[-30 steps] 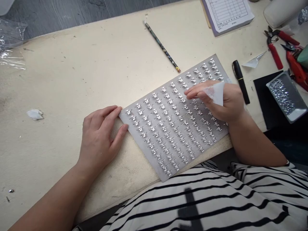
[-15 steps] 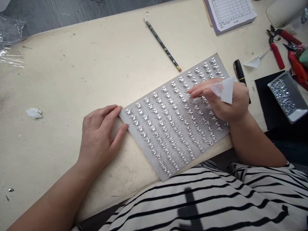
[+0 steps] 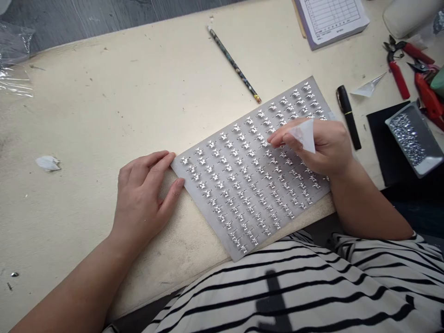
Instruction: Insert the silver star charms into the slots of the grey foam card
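A grey sheet (image 3: 208,185) covered with rows of small silver ornaments (image 3: 243,175) lies slanted across the front of the cream table. My left hand (image 3: 142,194) lies flat with its fingers spread, the fingertips resting on the sheet's left corner. My right hand (image 3: 319,145) rests on the sheet's right part with its fingers closed in a pinch low over the ornaments. A small white translucent scrap (image 3: 305,134) sticks up from between its fingers.
A pencil (image 3: 233,64) lies behind the sheet and a black pen (image 3: 348,115) to its right. Further right are a tray of shiny bits (image 3: 412,138) on a black mat, red pliers (image 3: 398,69), and a printed pad (image 3: 329,18). A crumpled scrap (image 3: 47,163) lies left.
My right hand lifted a little to the right, then came back down and left onto the ornaments with the white scrap. The left hand has stayed still.
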Tool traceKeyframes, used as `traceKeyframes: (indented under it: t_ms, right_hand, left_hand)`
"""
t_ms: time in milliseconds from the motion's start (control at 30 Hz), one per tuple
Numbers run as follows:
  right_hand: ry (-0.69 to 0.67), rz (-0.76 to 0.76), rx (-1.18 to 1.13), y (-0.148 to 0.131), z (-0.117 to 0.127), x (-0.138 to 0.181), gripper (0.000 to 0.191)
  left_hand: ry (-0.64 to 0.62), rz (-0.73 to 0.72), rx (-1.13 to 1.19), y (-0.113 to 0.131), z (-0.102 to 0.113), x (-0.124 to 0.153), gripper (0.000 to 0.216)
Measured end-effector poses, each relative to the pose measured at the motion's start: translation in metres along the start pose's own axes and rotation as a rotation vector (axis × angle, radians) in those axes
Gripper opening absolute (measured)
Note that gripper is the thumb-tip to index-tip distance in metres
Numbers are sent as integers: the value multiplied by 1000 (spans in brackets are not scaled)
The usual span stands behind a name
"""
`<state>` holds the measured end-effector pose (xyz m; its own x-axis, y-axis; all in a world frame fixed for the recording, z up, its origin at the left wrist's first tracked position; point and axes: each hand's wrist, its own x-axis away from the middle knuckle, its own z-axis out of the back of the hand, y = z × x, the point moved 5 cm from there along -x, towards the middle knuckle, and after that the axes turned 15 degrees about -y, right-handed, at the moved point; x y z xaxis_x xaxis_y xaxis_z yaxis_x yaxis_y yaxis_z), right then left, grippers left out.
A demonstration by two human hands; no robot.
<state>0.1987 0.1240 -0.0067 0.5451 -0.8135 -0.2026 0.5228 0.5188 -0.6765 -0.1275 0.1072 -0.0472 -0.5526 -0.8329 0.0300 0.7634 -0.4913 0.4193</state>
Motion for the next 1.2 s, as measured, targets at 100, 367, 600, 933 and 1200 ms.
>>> traceKeyframes:
  t_ms: [100,367,600,933,1200]
  right_hand:
    - [31,21,-29,0,1,2,25]
    - [201,-102,-20,11,12,10,18]
    - [154,-161,66,12,15,10,19]
    - [133,-172,92,12,14,9,20]
    - [360,-261,-10,12,23,16,26]
  left_hand:
    - [5,-1,4,0,1,0,48]
    - [0,0,1,0,-1,-1,49]
    - [3,1,5,-1,-1,-1,50]
    - [-1,7,12,0,0,1,50]
    - [-2,2,4,0,0,0,49]
